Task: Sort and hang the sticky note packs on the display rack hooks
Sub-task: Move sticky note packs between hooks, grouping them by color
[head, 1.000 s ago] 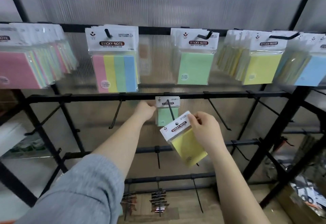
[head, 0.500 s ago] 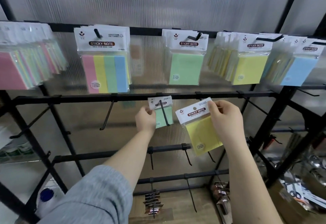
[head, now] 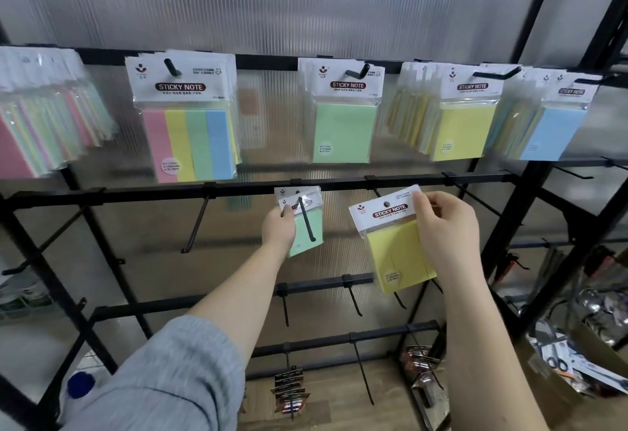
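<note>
Now the left hand (head: 279, 228) is pinching the green pack (head: 303, 226) threaded on its hook (head: 307, 219), while the right hand (head: 445, 226) is gripping the yellow pack (head: 396, 243) at three o'clock of it, clear of any hook. Next, likely, its punched hole needs lining up with a free hook tip. Since a second ago, the yellow pack is riding higher and further right
</note>
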Available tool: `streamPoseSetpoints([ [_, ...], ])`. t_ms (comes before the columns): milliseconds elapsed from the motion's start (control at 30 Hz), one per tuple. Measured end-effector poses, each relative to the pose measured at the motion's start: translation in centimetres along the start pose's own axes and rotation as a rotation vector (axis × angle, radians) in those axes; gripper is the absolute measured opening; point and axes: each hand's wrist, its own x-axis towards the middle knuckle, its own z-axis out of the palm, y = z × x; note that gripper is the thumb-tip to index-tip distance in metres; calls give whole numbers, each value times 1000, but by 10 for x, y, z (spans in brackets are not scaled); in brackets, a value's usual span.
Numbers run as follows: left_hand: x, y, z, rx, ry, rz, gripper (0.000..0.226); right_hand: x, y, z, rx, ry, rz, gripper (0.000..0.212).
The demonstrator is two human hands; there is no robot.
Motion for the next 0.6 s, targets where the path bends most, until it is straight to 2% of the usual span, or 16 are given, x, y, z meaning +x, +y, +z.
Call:
streamPoseSetpoints([
  [267,-38,-1,-7,116,75,141,37,-4,3,-5,55,124,-28,24],
  [600,-83,-11,-14,89,137,316,38,-11,0,-7,121,246,-17,23],
])
